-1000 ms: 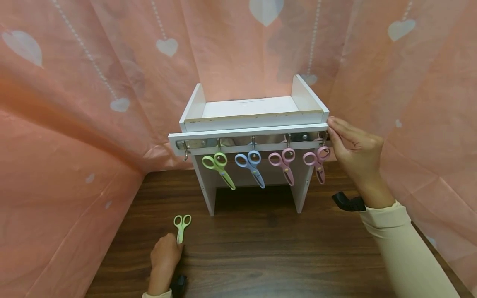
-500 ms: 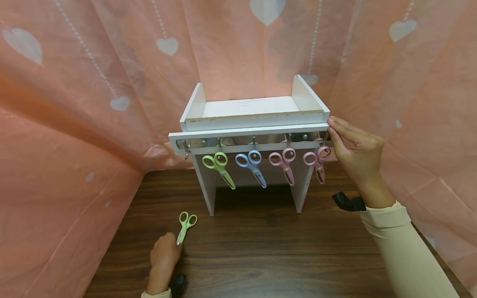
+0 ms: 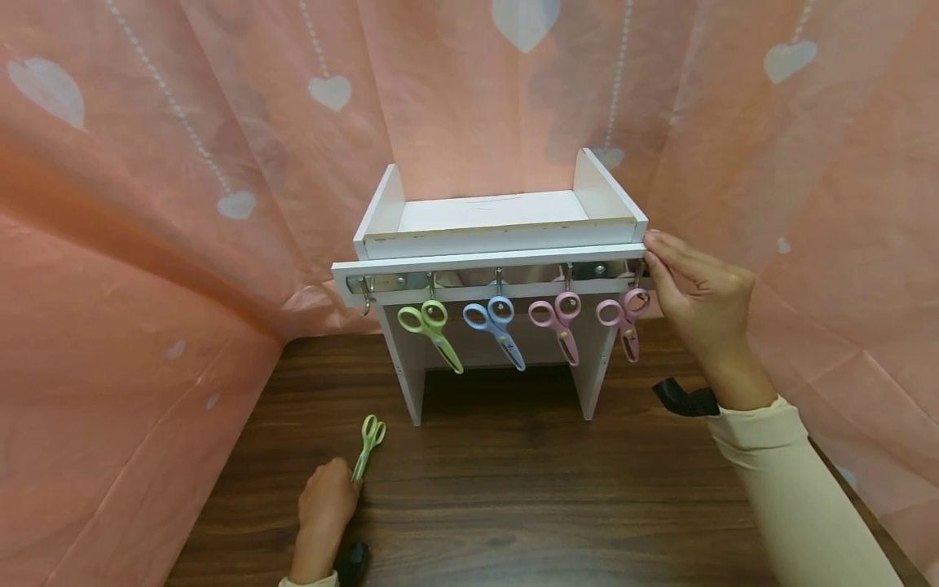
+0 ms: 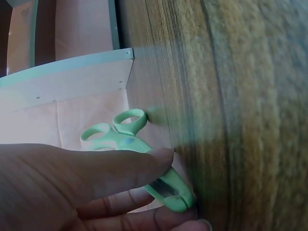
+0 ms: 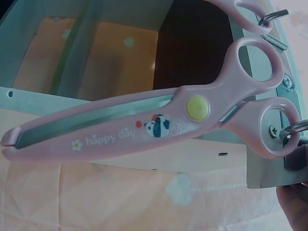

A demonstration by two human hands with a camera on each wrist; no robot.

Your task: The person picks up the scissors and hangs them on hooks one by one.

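Observation:
Low at the left, my left hand (image 3: pixel 326 497) pinches a pair of pale green scissors (image 3: pixel 371 434) by the blade end, handle loops pointing away. In the left wrist view the thumb lies across the green scissors (image 4: pixel 129 140), close to the tabletop. My right hand (image 3: pixel 704 297) pinches the right end of a white hook rail (image 3: pixel 469 259). From its hooks hang lime green scissors (image 3: pixel 433 333), blue scissors (image 3: pixel 495 328) and two pink scissors (image 3: pixel 561 326). The leftmost hook (image 3: pixel 365 297) bears nothing. Close in the right wrist view hangs one pink pair (image 5: pixel 197 108).
A white shelf unit (image 3: pixel 499 238) stands upright behind the rail on the dark wooden table (image 3: pixel 528 481). Pink curtains (image 3: pixel 183 269) with white hearts enclose the back and both sides.
The green scissors in my left hand have swung their loops to the right and rolled partly edge-on. The left hand barely shifts. My right hand keeps its place on the rail.

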